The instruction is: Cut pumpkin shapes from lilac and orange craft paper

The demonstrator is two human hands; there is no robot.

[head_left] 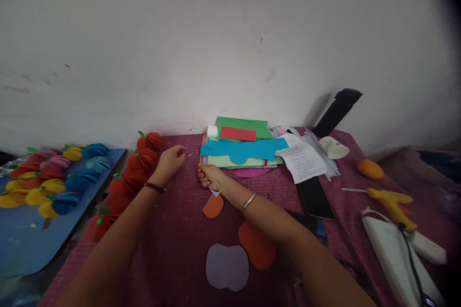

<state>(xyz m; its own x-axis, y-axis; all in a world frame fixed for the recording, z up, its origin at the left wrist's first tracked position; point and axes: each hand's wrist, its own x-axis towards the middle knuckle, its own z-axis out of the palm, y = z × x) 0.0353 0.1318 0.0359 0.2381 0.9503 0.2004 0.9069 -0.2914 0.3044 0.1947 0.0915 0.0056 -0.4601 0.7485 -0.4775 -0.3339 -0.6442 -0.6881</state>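
My left hand [171, 163] hovers over the left-middle of the table, its fingers curled in; whatever they pinch, if anything, is too small to see. Close by on its right, my right hand [210, 176] is closed in a fist. From under that fist sticks a lilac paper tip [215, 192], next to a folded orange paper cut-out [213, 207]; how much of them is in the fingers is hidden. Nearer to me lie a lilac rounded cut-out [227, 267] and an orange-red cut-out [257, 245], the latter partly under my right forearm.
Red paper pumpkins [139, 165] line the table's left side. More colourful ones [54, 187] sit on a blue board [27, 240]. Behind my hands are stacked coloured sheets [245, 149]. To the right are a written note [302, 158], phone [316, 196] and yellow glue gun [392, 201].
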